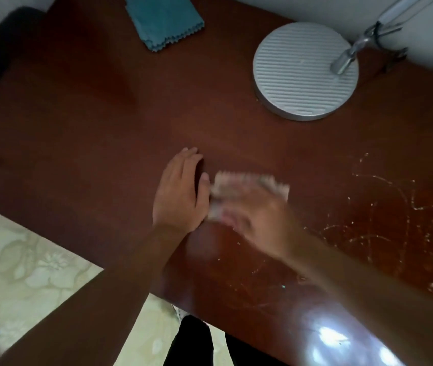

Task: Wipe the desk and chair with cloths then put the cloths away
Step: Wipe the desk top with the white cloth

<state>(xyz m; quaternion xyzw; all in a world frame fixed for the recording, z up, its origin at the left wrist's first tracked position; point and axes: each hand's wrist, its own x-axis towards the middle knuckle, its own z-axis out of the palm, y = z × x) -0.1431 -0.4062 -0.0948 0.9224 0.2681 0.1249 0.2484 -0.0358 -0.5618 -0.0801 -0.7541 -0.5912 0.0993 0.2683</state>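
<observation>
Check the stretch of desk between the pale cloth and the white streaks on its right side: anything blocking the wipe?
Nothing visible does. The pale cloth, blurred under the right hand, has bare desk between it and the white streaks. The lamp base sits farther back, the left hand on the opposite side.

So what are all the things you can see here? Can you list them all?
desk: one, dark red-brown, fills most of the view
blue cloth: one, teal, folded, far edge of the desk
pale cloth: one, whitish, blurred, under the right hand
lamp base: one, silver, round and ribbed, far right of the desk
crumbs: many, pale specks and streaks, right side of the desk
floor: cream, flower pattern, lower left
left hand: flat on the desk beside the pale cloth
right hand: blurred, on the pale cloth
</observation>
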